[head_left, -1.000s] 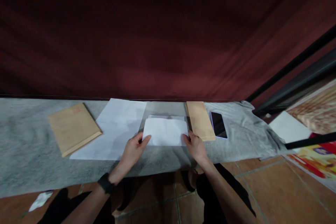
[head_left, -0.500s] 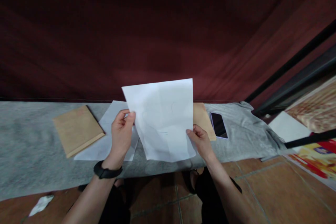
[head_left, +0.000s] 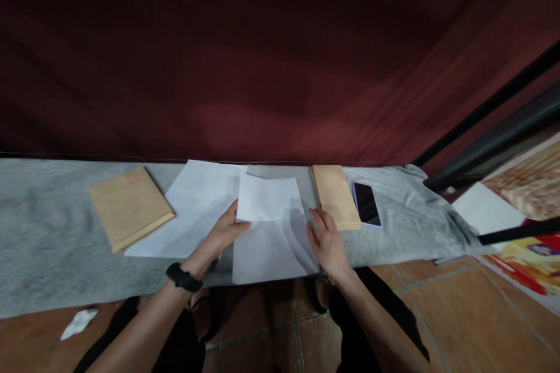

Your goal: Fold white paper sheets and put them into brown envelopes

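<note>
On the long grey fabric surface (head_left: pixel 398 242), a creased white rectangular paper sheet (head_left: pixel 273 250) lies between the hands, left hand (head_left: pixel 225 229) pinching its edge, presumably for steadiness, right hand (head_left: pixel 329 246) loosely open alongside, contact unclear.

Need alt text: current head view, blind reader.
A person's left hand holds the left edge of a creased white sheet on gray cloth; the right hand is open beside its right edge. At left, a wide brown packet overlaps another sheet; at right lie a narrower brown packet and a phone.
</note>
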Demonstrator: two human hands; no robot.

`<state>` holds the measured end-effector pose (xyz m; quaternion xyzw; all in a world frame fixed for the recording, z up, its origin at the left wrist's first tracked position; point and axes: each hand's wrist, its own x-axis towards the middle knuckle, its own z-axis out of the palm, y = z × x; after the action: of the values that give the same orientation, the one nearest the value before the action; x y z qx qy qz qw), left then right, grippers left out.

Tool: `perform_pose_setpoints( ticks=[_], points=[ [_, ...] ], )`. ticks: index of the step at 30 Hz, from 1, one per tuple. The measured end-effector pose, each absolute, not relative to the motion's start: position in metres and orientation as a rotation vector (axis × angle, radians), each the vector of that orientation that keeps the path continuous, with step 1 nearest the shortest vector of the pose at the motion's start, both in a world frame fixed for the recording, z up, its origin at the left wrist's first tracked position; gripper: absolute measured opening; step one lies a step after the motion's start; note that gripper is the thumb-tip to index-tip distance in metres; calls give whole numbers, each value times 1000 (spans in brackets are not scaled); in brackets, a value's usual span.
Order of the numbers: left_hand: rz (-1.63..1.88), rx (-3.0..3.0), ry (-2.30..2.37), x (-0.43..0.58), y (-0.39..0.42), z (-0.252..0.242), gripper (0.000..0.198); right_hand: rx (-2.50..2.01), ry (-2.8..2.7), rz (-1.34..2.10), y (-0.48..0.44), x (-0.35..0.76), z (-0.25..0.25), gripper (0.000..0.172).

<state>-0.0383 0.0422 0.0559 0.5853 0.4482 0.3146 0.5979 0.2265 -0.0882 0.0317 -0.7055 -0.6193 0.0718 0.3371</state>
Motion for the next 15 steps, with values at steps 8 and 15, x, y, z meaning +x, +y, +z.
perform_pose_setpoints(
  ticks=[8,15],
  points=[
    [636,1229,949,-24,49,43,87,-1562,-2233,459,-81,185,31,47],
    [663,1250,1048,-27,51,31,100,-1903,-2120,306,-65,198,23,49]
  ],
)
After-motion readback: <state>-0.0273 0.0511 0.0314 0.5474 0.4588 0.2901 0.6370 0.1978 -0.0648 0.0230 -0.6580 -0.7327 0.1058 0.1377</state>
